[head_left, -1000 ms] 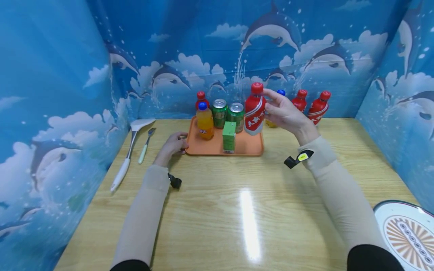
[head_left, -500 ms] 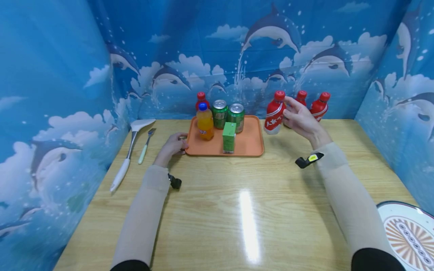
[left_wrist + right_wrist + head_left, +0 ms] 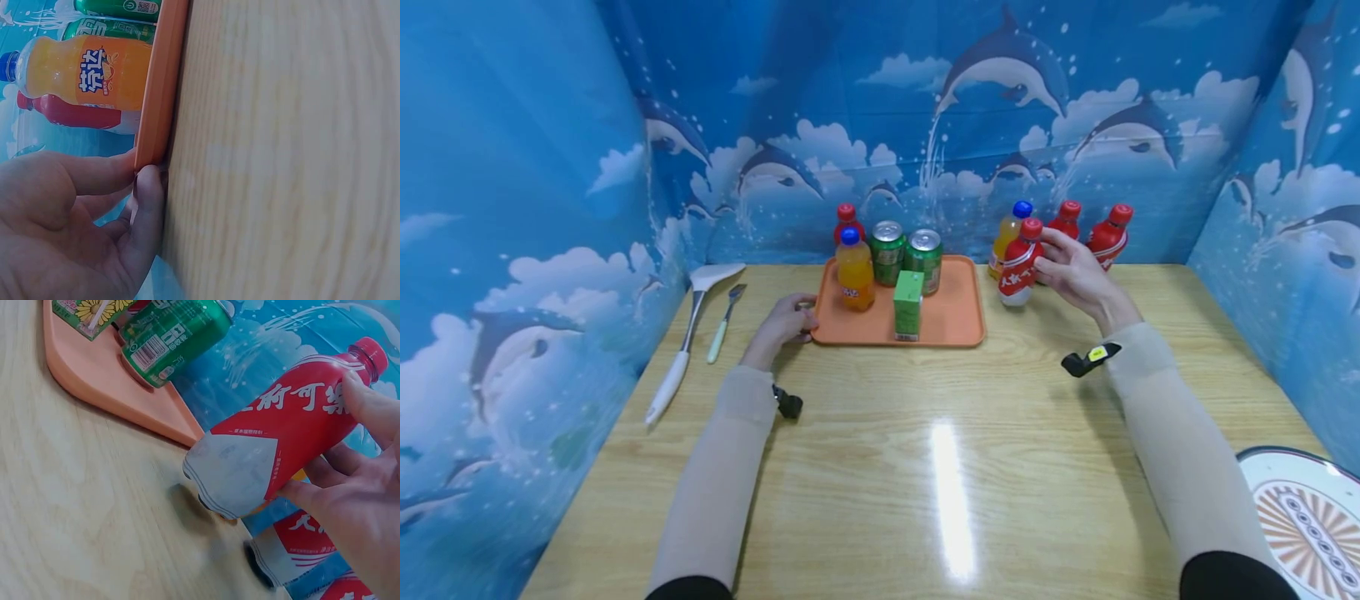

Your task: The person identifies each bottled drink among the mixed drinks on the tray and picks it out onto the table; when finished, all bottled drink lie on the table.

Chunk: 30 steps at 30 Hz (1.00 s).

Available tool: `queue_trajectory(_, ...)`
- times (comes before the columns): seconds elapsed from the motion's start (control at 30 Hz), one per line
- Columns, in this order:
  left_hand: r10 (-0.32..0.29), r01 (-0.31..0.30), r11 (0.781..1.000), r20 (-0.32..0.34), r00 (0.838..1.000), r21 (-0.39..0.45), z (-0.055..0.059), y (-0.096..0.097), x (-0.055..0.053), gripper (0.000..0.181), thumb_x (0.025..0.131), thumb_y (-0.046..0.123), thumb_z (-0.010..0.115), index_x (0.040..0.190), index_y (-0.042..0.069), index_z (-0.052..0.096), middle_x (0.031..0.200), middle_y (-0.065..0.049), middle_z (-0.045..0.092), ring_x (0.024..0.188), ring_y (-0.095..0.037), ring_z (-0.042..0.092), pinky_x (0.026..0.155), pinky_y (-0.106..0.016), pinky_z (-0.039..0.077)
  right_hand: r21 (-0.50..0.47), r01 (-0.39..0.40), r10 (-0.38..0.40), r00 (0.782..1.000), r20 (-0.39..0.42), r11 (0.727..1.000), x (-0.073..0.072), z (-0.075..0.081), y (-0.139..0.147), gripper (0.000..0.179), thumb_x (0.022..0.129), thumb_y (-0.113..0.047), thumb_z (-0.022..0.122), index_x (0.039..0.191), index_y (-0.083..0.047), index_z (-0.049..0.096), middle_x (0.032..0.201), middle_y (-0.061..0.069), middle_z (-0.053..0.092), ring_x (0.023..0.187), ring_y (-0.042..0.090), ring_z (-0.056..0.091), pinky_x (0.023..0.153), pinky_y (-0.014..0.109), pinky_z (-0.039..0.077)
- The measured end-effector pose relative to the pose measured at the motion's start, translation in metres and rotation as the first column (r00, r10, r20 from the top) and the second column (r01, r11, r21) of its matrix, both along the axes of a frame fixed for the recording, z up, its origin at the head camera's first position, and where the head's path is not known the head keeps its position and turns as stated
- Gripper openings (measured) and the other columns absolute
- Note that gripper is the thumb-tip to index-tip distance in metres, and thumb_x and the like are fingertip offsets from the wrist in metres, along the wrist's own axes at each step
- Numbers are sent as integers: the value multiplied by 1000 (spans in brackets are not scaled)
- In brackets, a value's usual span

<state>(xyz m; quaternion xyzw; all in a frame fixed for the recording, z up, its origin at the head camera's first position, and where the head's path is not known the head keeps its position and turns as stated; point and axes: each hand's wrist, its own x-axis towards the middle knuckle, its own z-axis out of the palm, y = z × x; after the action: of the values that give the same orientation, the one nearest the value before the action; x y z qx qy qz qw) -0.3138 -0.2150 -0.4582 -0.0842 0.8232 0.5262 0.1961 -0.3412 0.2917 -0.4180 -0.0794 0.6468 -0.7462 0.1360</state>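
Note:
With thumb and fingers my right hand grips a red-labelled cola bottle near its top, just right of the orange tray. In the right wrist view the bottle leans, and a shadow lies below its base; whether it touches the table I cannot tell. My left hand pinches the tray's left front corner, thumb above and fingers below in the left wrist view. On the tray stand an orange soda bottle, two green cans, a green drink carton and another red-capped bottle behind.
Behind the held bottle stand an orange soda bottle and two red cola bottles, by the dolphin-print backdrop. A white-handled spatula and a small fork lie left. A patterned plate sits at the right front.
My right hand has carried the cola bottle from above the tray's right side rightward and down, to beside the tray. The left hand stays at the tray corner.

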Motion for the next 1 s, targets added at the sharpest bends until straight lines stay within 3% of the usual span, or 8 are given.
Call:
queue_trajectory(0.17,-2,2,1000,-2,1000,-2,-1,1,0,62,106,2,55,164,14,37,135,-14,53,91,-13,59,67,-19,55,-9,29,-29,999,-16,1000,2,-6,5,57,106,-3,56,158,-22,41,160,2,37,131,7,50,96,18,57)
queue_trajectory(0.37,-7,7,1000,-7,1000,0,0,1,3,62,106,2,55,164,14,36,134,-14,54,92,-14,60,68,-19,56,-48,30,-32,999,-35,998,4,-10,11,49,106,1,54,148,-25,51,147,-5,47,125,10,52,93,20,58)
queue_trajectory(0.57,8,-8,1000,1,1000,6,0,1,2,63,106,2,55,165,14,35,129,-11,55,90,-14,60,67,-20,55,-96,19,-22,999,-24,995,5,-12,14,48,106,1,54,146,-24,51,140,-5,48,123,11,51,94,21,57)
queue_trajectory(0.87,7,-7,1000,-7,1000,-8,-1,2,0,62,106,2,56,164,14,37,127,-12,54,91,-15,59,67,-19,55,76,30,-29,999,-14,997,10,-9,16,56,107,-13,58,158,-28,38,166,1,31,139,12,41,98,15,55)
queue_trajectory(1.0,1,-1,1000,-5,1000,-13,0,2,0,62,106,2,56,163,14,37,128,-12,54,91,-14,59,67,-19,55,175,82,-69,994,-81,981,13,-5,16,56,107,-18,60,159,-24,40,160,1,39,134,10,46,96,14,55)
